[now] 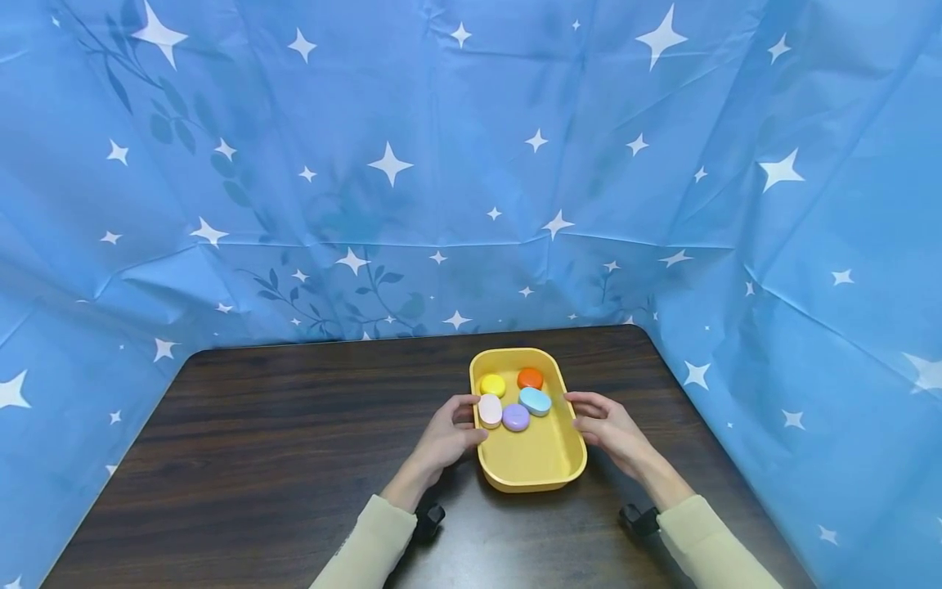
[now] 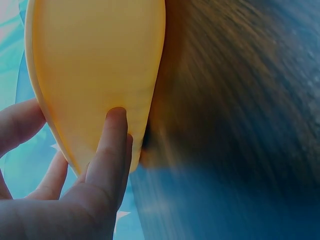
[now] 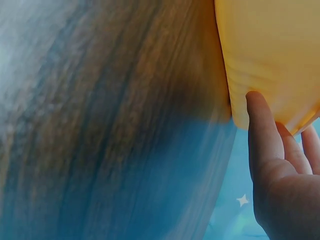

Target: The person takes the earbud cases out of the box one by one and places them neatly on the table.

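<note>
A yellow rectangular bin [image 1: 531,462] with rounded corners stands on the table, between my two hands. Inside lie small, smooth, rounded pieces: a yellow one [image 1: 492,385], an orange one [image 1: 530,378], a light blue oval [image 1: 535,401], a purple one [image 1: 516,417] and a pale pink oval [image 1: 490,411]. My left hand [image 1: 450,432] is at the bin's left side, its fingertips at the rim; in the left wrist view, an extended finger [image 2: 115,135] lies against the outer wall. My right hand [image 1: 611,429] touches the right side with fairly straight fingers [image 3: 260,120].
Under the bin is a dark wood-grain table [image 1: 294,442], stretching mostly to the left. A blue curtain with white stars [image 1: 441,164] hangs behind it and along both sides. Each wrist wears a black strap-on device, the right one [image 1: 639,520] just beside its sleeve cuff.
</note>
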Tool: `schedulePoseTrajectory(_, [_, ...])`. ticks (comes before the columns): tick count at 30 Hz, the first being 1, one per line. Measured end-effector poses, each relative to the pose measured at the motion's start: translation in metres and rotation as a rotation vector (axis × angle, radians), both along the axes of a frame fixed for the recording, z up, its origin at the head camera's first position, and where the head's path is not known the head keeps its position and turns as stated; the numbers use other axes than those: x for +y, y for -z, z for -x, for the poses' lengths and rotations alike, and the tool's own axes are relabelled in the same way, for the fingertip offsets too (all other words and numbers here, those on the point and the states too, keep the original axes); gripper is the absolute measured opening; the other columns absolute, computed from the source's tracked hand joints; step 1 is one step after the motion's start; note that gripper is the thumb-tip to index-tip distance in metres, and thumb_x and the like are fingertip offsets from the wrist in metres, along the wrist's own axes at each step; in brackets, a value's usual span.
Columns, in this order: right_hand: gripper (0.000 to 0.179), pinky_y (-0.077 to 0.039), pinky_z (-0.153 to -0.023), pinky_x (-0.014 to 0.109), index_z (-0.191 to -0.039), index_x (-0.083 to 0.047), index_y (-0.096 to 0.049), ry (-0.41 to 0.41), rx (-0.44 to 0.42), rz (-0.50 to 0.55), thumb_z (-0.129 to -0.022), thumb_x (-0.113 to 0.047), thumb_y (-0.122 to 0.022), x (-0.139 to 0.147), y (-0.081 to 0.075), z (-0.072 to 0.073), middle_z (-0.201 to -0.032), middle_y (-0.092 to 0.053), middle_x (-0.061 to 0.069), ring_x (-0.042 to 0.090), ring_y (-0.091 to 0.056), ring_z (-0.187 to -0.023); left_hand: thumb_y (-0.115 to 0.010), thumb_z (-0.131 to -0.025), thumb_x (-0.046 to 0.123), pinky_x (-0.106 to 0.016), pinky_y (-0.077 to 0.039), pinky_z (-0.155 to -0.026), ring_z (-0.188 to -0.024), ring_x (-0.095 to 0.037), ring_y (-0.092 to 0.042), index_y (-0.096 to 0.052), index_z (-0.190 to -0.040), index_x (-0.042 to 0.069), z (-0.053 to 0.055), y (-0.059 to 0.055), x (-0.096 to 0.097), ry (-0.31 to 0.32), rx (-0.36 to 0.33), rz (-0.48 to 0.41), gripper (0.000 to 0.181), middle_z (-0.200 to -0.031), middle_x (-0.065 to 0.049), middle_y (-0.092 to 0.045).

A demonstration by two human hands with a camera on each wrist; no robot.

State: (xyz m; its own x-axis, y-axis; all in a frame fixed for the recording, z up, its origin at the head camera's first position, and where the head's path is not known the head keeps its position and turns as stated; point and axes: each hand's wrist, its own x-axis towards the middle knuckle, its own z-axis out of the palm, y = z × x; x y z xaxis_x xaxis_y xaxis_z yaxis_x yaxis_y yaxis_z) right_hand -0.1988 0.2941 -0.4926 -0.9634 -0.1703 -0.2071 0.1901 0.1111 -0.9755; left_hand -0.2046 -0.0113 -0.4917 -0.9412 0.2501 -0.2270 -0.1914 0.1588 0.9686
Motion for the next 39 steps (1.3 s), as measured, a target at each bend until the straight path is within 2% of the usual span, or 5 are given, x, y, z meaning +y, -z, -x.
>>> schedulePoseTrajectory(21, [0.051,-0.054,-0.096,0.041,-0.147,0.002,-0.046,-0.004,-0.002,0.002,-0.097,0.000,-0.057,-0.015,0.000,0.002,-0.149,-0.047,0.027,0.037,-0.056,-0.128,-0.075,-0.089,0.007,-0.041,-0.056,-0.091,-0.117,-0.030,-0.059,-0.053,-0.143,0.010,-0.005,-0.002,-0.015,0.003,0.005,0.013,0.059,-0.139,-0.016,-0.053])
schedulePoseTrajectory(30, [0.052,-0.055,-0.095,0.040,-0.146,0.000,-0.048,0.007,-0.015,-0.015,-0.096,-0.003,-0.060,-0.022,-0.002,0.002,-0.148,-0.049,0.026,0.036,-0.058,-0.126,-0.075,-0.089,0.009,-0.043,-0.056,-0.093,-0.117,-0.030,-0.059,-0.053,-0.142,0.011,-0.002,0.002,-0.023,0.002,0.006,0.023,0.058,-0.138,-0.015,-0.053])
schedulePoseTrajectory(39, [0.051,-0.054,-0.096,0.042,-0.145,0.002,-0.048,0.003,-0.002,0.005,-0.095,0.002,-0.058,-0.027,0.000,0.001,-0.148,-0.049,0.027,0.039,-0.057,-0.127,-0.075,-0.089,0.007,-0.042,-0.056,-0.092,-0.118,-0.032,-0.059,-0.052,-0.143,0.009,-0.005,-0.001,-0.028,0.007,0.003,0.005,0.059,-0.140,-0.017,-0.052])
